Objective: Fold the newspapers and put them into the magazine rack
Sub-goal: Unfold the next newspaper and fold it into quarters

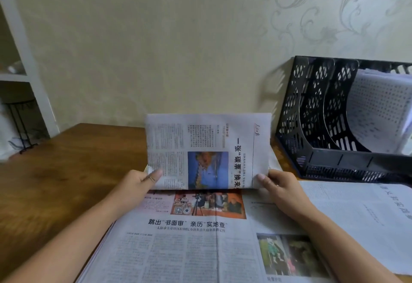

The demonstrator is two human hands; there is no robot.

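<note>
Head view shows us holding a folded newspaper (208, 151) upright near the middle of the table, its printed face toward us with a blue photo low on the page. Our left hand (142, 182) pinches its lower left corner, thumb on the front of the page, and our right hand (279, 184) grips the lower right corner the same way, so both hands are closed on the paper. Beneath it, nearer to us, a stack of unfolded newspapers (200, 244) lies flat and spreads toward the near edge, with another open sheet (361, 215) lying to its right. To the far right stands a black perforated magazine rack (316, 131) with several compartments; one on its right side already holds a curled newspaper (376, 113). All of this rests on a brown wooden table (66, 171) set against a pale patterned wall (178, 37), and a white shelf unit (26, 59) stands at the far left.
</note>
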